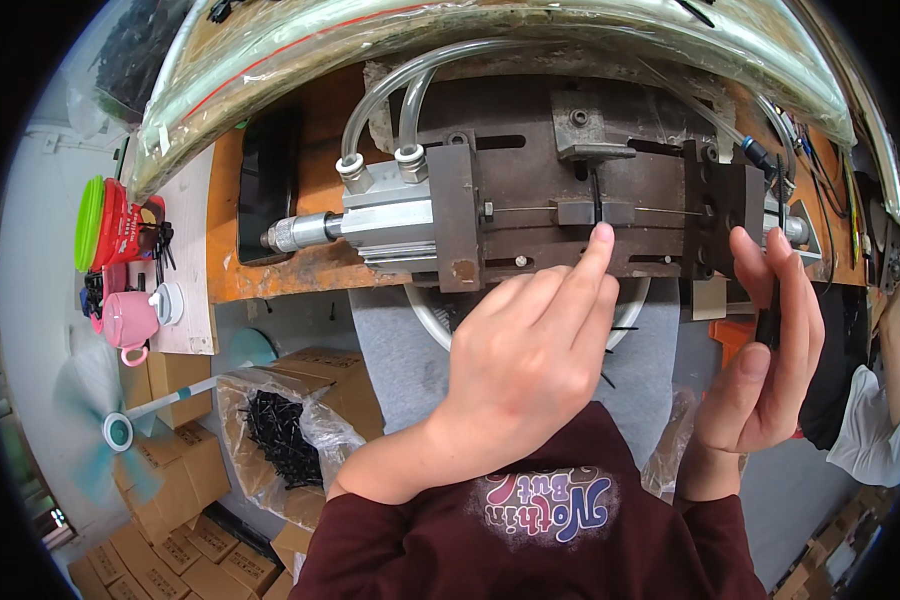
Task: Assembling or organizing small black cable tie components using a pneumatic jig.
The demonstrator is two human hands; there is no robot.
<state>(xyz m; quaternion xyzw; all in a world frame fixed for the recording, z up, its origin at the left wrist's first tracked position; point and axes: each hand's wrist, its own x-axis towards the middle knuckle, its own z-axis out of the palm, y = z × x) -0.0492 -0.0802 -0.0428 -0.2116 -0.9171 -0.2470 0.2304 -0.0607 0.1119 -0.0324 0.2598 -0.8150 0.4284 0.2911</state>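
Observation:
My left hand (pixel 530 350) reaches over the fixture, index finger stretched out. Its fingertip touches the lower end of a thin black rod (pixel 598 195) lying across a small dark block (pixel 570 213) at the fixture's middle. The other fingers are curled, the thumb is hidden, and several thin black rods (pixel 625 328) jut out from under the palm's right edge. To the right, my right hand (pixel 770 360) is raised beside the fixture's end block, holding a narrow dark piece (pixel 770 318) between thumb and fingers, mostly covered.
The dark metal fixture (pixel 530 180) has a silver cylinder (pixel 390 220) with clear tubes (pixel 410 70) at left. A phone (pixel 268 190) lies beside it. Below left stand a bag of black pieces (pixel 280 435) and a fan (pixel 118 430). Another person's sleeve (pixel 870 430) shows at right.

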